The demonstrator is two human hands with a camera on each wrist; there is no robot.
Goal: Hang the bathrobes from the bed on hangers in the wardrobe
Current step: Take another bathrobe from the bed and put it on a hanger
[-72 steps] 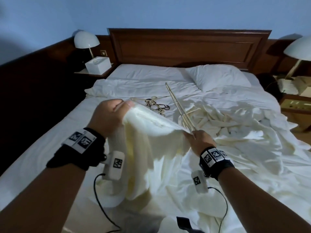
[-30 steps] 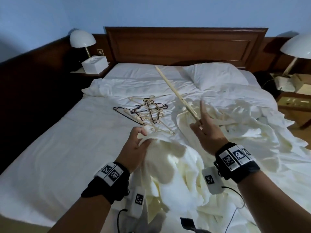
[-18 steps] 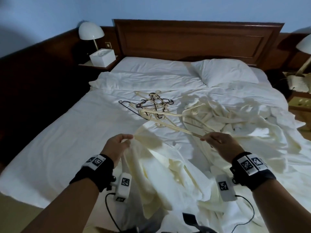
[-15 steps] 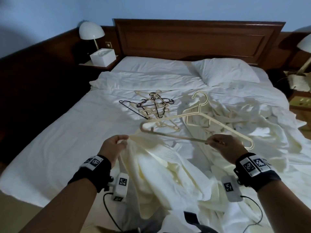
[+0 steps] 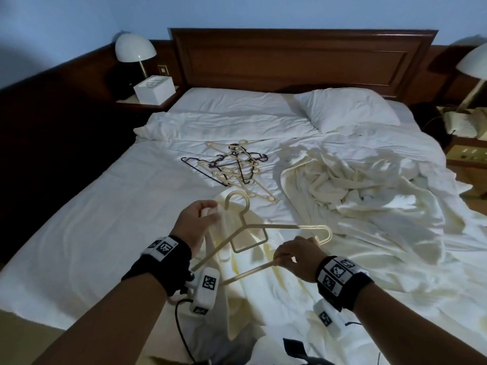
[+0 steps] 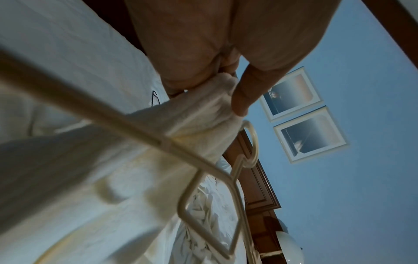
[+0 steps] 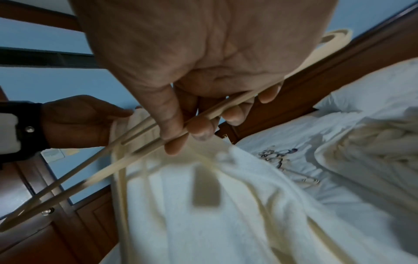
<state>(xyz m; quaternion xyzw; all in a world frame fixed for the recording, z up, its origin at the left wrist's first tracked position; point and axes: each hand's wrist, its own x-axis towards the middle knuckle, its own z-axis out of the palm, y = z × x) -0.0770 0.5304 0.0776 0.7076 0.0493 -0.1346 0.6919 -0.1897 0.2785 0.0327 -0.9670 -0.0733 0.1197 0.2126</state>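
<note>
A cream bathrobe [image 5: 253, 283] hangs from my left hand [image 5: 196, 219] over the bed's near edge; thumb and fingers pinch a bunched fold of it [image 6: 210, 107]. My right hand [image 5: 295, 255] grips the bottom bar of a cream plastic hanger [image 5: 263, 230], thumb and fingers curled round the bar [image 7: 203, 117]. The hanger lies tilted above the robe, its hook [image 5: 237, 198] close to my left hand. One end of the hanger passes under my left wrist. A second heap of cream bathrobes [image 5: 350, 188] lies on the bed's right half.
A tangle of cream and black hangers [image 5: 234, 167] lies mid-bed. A pillow [image 5: 347, 109] rests by the wooden headboard [image 5: 303, 59]. Bedside tables with white lamps [image 5: 134, 51] flank the bed; a white box [image 5: 154, 89] sits on the left one. Dark wood panelling runs along the left.
My right hand has swung the hanger from pointing up at the headboard down and round to lie over the robe, hook toward my left hand. The left hand keeps hold of the robe.
</note>
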